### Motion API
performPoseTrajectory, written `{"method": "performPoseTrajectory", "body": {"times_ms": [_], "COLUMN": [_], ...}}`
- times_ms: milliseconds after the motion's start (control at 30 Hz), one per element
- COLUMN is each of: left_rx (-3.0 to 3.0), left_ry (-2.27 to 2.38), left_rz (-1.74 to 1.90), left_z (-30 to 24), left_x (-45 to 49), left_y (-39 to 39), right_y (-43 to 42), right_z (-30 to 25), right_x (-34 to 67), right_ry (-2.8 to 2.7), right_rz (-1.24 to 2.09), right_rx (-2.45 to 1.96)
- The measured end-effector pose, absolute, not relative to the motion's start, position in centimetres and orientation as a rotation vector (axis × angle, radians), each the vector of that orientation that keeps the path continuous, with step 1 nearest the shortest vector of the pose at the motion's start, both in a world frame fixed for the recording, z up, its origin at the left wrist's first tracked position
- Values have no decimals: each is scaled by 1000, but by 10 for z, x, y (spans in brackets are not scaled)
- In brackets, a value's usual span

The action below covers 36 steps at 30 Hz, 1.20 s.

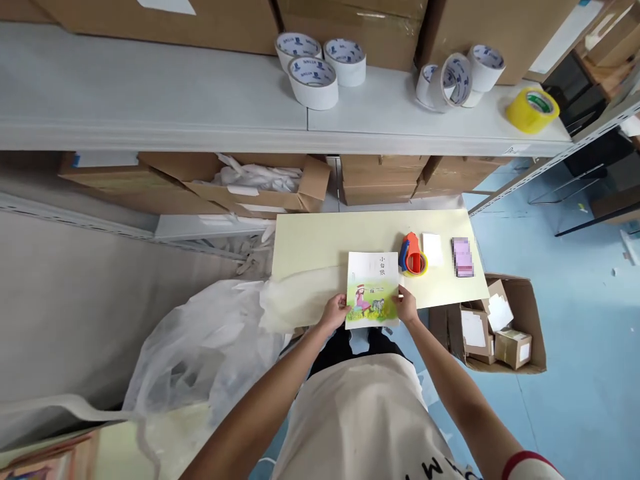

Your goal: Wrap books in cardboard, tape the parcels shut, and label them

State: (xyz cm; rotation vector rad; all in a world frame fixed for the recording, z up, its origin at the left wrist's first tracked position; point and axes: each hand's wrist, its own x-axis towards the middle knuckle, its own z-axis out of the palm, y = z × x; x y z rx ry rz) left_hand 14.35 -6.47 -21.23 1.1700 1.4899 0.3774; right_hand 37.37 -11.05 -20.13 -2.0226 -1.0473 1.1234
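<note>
A thin illustrated children's book (373,287) is held between my two hands, its front cover facing up over the near edge of a pale yellow table (320,233). My left hand (335,312) grips the book's lower left edge, and my right hand (406,305) pinches its lower right edge. Just beyond the book's upper right corner lies a red and blue tape dispenser (412,257) with a yellow roll. Beside the dispenser are a small stack of white paper (433,250) and a purple pixelated item (463,257).
White foam sheeting (210,340) hangs off the table's left side. An open carton (537,333) of small boxes stands on the floor at right. Above the table runs a grey shelf (200,93) with white tape rolls (314,83), a yellow tape roll (533,110) and cartons.
</note>
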Motion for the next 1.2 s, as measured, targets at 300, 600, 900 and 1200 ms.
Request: {"method": "performPoseTrajectory", "body": {"times_ms": [300,600,900,1200], "left_rx": [1481,1750,1706,1636], "left_ry": [1720,1683,1702,1542], "left_rz": [245,127,186,340], "left_z": [-226,-231,-241,-240], "left_x": [174,187,184,200], "left_y": [-76,-86,-92,-92], "right_y": [-119,-108,-92,-99], "right_z": [-236,-243,-221,-184], "right_x": [391,391,402,409], "right_ry": [-1105,-717,-800,-1082], "right_rz": [958,1251,1437,1273], "right_rx": [-2153,-2047,-1861,-1927]}}
